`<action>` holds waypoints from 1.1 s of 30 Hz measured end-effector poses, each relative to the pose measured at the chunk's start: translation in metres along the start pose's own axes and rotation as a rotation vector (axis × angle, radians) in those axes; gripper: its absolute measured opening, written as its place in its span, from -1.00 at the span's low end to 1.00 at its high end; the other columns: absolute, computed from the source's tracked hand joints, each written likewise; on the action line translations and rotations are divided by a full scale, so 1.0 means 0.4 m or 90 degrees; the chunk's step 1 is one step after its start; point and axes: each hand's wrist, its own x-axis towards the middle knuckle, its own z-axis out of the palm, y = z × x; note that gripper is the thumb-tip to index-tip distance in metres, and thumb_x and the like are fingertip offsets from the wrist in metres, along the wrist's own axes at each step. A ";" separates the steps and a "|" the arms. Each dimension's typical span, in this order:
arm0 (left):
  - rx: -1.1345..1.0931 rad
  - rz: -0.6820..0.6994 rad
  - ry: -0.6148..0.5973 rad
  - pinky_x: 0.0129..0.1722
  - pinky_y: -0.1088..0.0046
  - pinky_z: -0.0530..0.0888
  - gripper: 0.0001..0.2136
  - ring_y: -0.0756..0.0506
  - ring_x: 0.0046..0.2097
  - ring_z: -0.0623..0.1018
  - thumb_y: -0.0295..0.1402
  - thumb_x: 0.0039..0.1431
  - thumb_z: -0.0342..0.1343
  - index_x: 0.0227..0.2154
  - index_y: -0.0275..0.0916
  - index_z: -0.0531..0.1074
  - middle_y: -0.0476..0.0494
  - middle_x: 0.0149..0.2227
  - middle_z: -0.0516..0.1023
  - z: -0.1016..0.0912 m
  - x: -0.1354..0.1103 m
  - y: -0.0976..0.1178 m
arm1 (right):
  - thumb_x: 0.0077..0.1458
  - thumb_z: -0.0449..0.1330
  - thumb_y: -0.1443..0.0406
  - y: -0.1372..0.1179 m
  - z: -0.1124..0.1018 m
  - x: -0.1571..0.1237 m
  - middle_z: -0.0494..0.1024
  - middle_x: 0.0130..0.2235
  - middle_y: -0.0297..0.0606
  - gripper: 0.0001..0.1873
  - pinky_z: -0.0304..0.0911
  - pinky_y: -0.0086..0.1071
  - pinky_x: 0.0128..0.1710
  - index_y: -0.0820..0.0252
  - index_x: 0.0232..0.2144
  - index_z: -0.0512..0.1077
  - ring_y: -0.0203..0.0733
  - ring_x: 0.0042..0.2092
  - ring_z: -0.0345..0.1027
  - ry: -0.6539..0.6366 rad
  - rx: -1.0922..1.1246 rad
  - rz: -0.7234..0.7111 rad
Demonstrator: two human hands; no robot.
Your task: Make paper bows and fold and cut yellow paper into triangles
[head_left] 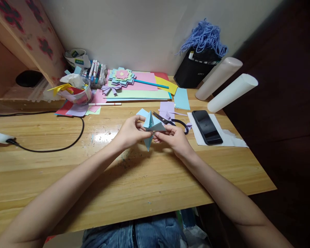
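Behind everything a pale wall (134, 34) is seen, and below it a wooden tabletop (134, 186) is spread. Along the wall, coloured paper sheets (142, 94) are laid in a pile. To the right of them, a black container (188, 74) is placed, topped by a heap of blue yarn (203, 36). Beside it, two white cylinders (218, 78) are seen leaning to the right. At the left, a clear tub (85, 96) is filled with paper scraps. A phone (207, 127) is rested upon white paper (231, 139). Scissors (167, 120) are laid just beyond the right hand (175, 138). Near the middle of the tabletop, a folded light-blue paper (150, 120) is held in the air between both hands: its left side is gripped by the left hand (131, 131), and its right side is pinched by the fingers of the right hand.
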 end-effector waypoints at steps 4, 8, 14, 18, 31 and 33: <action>0.013 -0.012 -0.010 -0.34 0.43 0.39 -0.62 -0.01 -0.44 0.47 -0.54 -0.32 0.21 -0.31 -0.32 0.31 0.04 -0.54 0.43 -0.008 0.002 0.005 | -0.22 0.35 0.18 -0.007 -0.001 -0.001 0.56 -0.52 -0.26 -0.73 0.42 -0.35 -0.42 0.26 -0.47 0.50 -0.27 -0.48 0.45 0.005 0.002 0.011; 0.037 -0.041 -0.033 -0.43 0.50 0.31 -0.65 0.02 -0.49 0.44 -0.52 -0.28 0.19 -0.31 -0.32 0.35 0.06 -0.58 0.42 -0.021 0.002 0.017 | -0.17 0.33 0.18 -0.011 -0.014 0.001 0.59 -0.48 -0.22 -0.75 0.43 -0.35 -0.41 0.26 -0.46 0.52 -0.26 -0.48 0.46 -0.038 0.004 0.032; 0.059 -0.053 -0.054 -0.46 0.50 0.26 -0.73 0.02 -0.50 0.42 -0.48 -0.23 0.16 -0.34 -0.35 0.40 -0.02 -0.53 0.47 -0.038 0.004 0.025 | -0.13 0.30 0.25 -0.012 -0.035 0.006 0.61 -0.40 -0.20 -0.80 0.43 -0.37 -0.36 0.24 -0.38 0.54 -0.25 -0.42 0.50 -0.087 0.047 0.067; 0.055 -0.061 -0.052 -0.41 0.46 0.32 -0.72 -0.02 -0.45 0.47 -0.50 -0.23 0.16 -0.33 -0.35 0.41 -0.07 -0.49 0.50 -0.040 0.007 0.022 | -0.11 0.30 0.25 -0.012 -0.041 0.007 0.62 -0.36 -0.19 -0.76 0.44 -0.34 -0.28 0.24 -0.33 0.54 -0.23 -0.38 0.51 -0.117 0.057 0.095; 0.034 -0.060 -0.082 -0.35 0.49 0.35 -0.75 0.00 -0.37 0.46 -0.29 -0.18 0.26 -0.42 -0.34 0.46 -0.11 -0.39 0.51 -0.055 0.006 0.022 | -0.10 0.30 0.20 -0.025 -0.050 0.008 0.61 -0.27 -0.14 -0.68 0.42 -0.31 -0.21 0.24 -0.25 0.52 -0.18 -0.31 0.52 -0.148 0.023 0.089; 0.031 -0.053 -0.065 -0.33 0.48 0.35 -0.77 0.00 -0.37 0.45 -0.26 -0.16 0.25 -0.45 -0.31 0.47 -0.09 -0.41 0.52 -0.053 0.006 0.021 | -0.07 0.29 0.18 -0.028 -0.047 0.007 0.60 -0.25 -0.14 -0.61 0.41 -0.28 -0.18 0.23 -0.17 0.47 -0.17 -0.27 0.51 -0.160 0.016 0.085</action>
